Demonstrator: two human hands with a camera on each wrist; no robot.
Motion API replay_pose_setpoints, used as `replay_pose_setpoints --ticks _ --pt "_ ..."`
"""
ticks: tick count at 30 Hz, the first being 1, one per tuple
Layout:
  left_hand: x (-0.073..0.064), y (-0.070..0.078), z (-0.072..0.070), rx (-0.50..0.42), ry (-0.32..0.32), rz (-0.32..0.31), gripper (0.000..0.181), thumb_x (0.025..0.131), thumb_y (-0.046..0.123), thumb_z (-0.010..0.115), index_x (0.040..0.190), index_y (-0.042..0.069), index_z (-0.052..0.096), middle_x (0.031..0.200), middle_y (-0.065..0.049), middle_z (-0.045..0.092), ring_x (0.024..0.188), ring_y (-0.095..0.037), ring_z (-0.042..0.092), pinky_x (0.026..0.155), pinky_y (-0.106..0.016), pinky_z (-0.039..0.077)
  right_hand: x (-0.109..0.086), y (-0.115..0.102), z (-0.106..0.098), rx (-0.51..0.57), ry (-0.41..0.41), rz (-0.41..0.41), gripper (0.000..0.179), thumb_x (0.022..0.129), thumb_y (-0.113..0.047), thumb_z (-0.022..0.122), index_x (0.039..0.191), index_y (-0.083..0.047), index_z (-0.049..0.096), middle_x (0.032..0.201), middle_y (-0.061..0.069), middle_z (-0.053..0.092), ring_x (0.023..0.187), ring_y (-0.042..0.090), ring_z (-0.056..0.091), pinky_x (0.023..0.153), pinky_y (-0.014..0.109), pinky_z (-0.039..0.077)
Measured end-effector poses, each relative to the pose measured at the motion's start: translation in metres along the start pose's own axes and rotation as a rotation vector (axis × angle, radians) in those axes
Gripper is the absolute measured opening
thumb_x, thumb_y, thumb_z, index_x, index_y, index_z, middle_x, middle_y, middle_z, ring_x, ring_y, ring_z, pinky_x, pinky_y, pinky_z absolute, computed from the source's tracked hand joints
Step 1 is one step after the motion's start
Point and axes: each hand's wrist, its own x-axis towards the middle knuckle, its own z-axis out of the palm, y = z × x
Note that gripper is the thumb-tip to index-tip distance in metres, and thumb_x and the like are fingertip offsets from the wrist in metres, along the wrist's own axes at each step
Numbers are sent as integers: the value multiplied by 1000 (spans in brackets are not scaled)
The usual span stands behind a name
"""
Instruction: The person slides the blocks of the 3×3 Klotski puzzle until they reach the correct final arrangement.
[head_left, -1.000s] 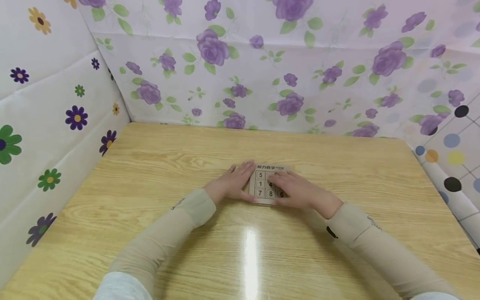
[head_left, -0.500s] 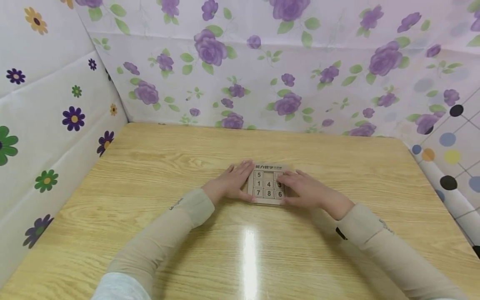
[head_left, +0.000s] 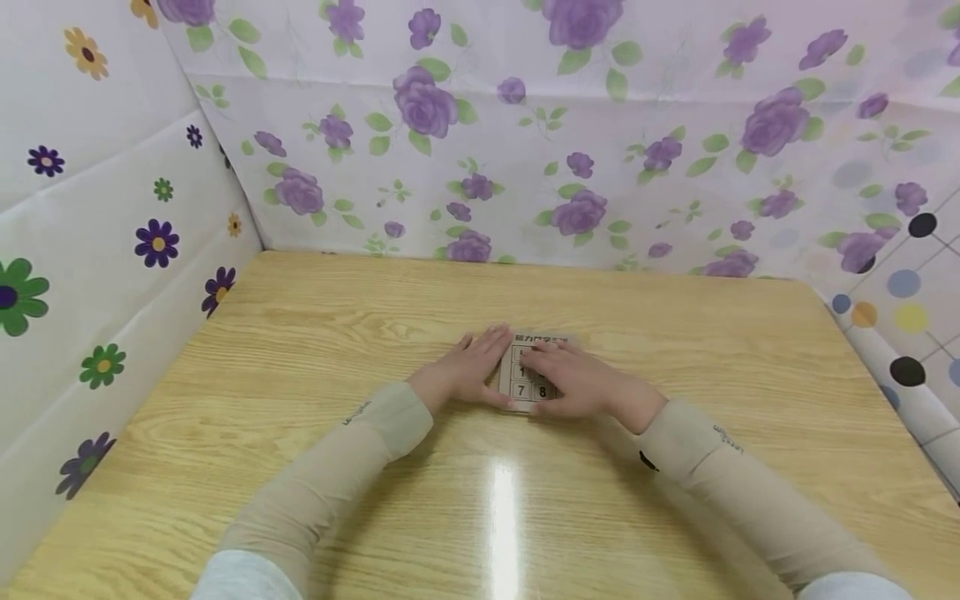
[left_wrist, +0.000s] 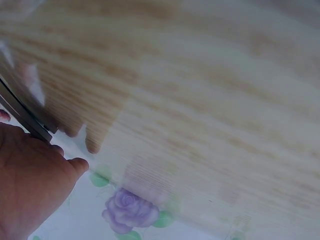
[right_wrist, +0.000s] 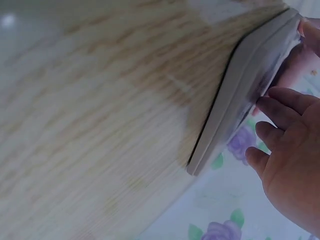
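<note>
A number sliding puzzle [head_left: 521, 402] lies flat on the table, with a printed heading along its far edge. Tiles 7 and 8 can be read and a 1 partly; the right hand covers most of the others. My left hand [head_left: 471, 368] holds the puzzle's left side, thumb at the near corner and fingers toward the far one. Over the board reaches my right hand [head_left: 581, 385], its fingertips touching the upper left tiles and its thumb by the near edge. In the right wrist view the puzzle's thick rim [right_wrist: 225, 102] shows beside the nearly straight fingers [right_wrist: 280, 112].
The wood-grain table [head_left: 375, 308] spreads around the puzzle on every side. Behind it hangs a cloth with purple roses [head_left: 427, 100]; a daisy-printed cloth [head_left: 112, 250] borders the left and a dotted one [head_left: 900, 333] the right.
My right hand first shifted right, uncovering a gap in the top row and tiles 4, 3 and 6, then moved left across the board. The left hand keeps its place.
</note>
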Motion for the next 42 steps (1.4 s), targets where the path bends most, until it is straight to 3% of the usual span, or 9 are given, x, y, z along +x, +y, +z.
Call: replay_pose_setpoints --ticks 20,31,42 --pt "-1 0 -1 11 0 -10 115 78 66 62 153 8 -4 160 -9 -9 148 -21 -6 120 -45 1 -20 13 1 2 18 46 74 89 -42 62 144 1 37 149 17 38 141 38 26 117 55 16" --pt "-1 2 -1 13 0 2 115 78 66 62 153 7 -3 160 -9 -7 148 -21 -6 120 -46 2 -19 -13 8 -18 7 -79 72 88 -41 63 142 1 39 147 16 42 140 37 29 116 56 19" --pt "0 0 0 -2 -6 2 115 78 65 62 153 9 -4 160 -7 -8 147 -19 -7 120 -45 0 -8 -10 8 -10 -26 1 76 88 -45 63 145 -4 36 151 12 37 143 33 24 118 53 15"
